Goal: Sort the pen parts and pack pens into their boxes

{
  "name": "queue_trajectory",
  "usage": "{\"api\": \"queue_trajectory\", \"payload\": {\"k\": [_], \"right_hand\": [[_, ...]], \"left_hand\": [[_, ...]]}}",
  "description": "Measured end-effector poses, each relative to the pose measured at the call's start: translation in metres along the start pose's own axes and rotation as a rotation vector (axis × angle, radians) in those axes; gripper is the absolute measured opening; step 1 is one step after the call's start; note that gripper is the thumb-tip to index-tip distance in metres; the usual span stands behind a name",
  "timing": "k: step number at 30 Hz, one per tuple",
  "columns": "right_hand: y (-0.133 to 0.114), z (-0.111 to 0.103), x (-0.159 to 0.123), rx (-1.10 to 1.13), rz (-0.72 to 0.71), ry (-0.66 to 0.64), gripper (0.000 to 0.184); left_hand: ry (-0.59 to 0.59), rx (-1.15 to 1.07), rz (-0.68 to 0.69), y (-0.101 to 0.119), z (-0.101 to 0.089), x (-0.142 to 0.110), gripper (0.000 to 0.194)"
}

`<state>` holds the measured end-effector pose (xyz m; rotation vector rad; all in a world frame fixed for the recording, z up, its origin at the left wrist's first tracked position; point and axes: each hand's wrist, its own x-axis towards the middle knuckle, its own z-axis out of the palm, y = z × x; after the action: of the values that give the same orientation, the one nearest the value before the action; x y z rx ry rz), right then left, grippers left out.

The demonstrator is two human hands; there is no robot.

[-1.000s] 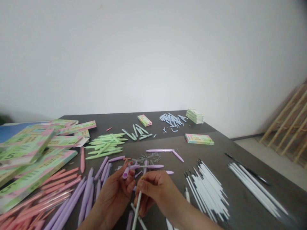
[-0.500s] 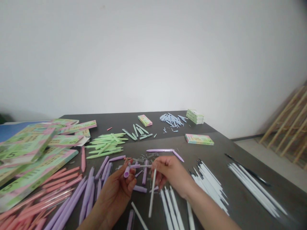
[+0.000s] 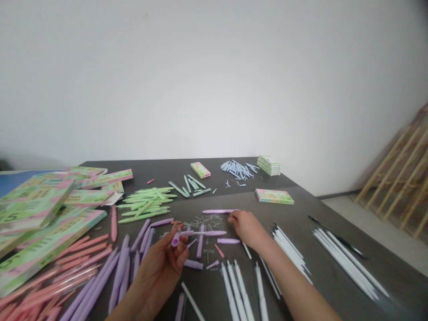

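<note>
My left hand (image 3: 163, 258) is closed around a purple pen barrel (image 3: 175, 240), its open round end towards me. From behind those fingers a thin white stick (image 3: 202, 232) runs right to a tapered purple piece (image 3: 216, 233); whether the hand holds it I cannot tell. My right hand (image 3: 245, 226) has its fingers pinched together at the right end of a long purple pen (image 3: 219, 211); what is between them is hidden. Below its palm a white stick (image 3: 247, 250) shows, held or lying. Small clear plastic pieces (image 3: 209, 220) lie between the hands.
Purple barrels (image 3: 122, 272), coral pens (image 3: 83, 254) and printed boxes (image 3: 53, 240) cover the left side. Green pens (image 3: 147, 203) and blue pieces (image 3: 237, 168) lie farther back. White pens (image 3: 239, 285) and a white bundle (image 3: 347, 263) are in front and right.
My right hand has moved away from the left hand, to the right and farther back, reaching the purple pen's end. My left hand keeps its barrel nearly still.
</note>
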<state>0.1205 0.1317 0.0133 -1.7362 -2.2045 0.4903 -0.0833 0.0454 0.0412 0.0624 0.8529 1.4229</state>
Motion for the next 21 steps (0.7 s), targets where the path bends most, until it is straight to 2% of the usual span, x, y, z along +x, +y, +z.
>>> {"api": "queue_trajectory", "payload": {"k": [5,11,21], "right_hand": [[0.01,0.011,0.013,-0.14,0.025,-0.045,0.022],[0.009,0.018,0.012,-0.21,0.017,-0.021,0.024],[0.006,0.016,0.005,-0.104,0.019,0.019,0.022]], "left_hand": [[-0.011,0.008,-0.031,0.0,-0.001,0.0,0.021],[-0.01,0.029,-0.02,0.001,-0.002,0.0,0.021],[-0.005,0.042,-0.006,0.0,-0.002,0.003,0.018]]}}
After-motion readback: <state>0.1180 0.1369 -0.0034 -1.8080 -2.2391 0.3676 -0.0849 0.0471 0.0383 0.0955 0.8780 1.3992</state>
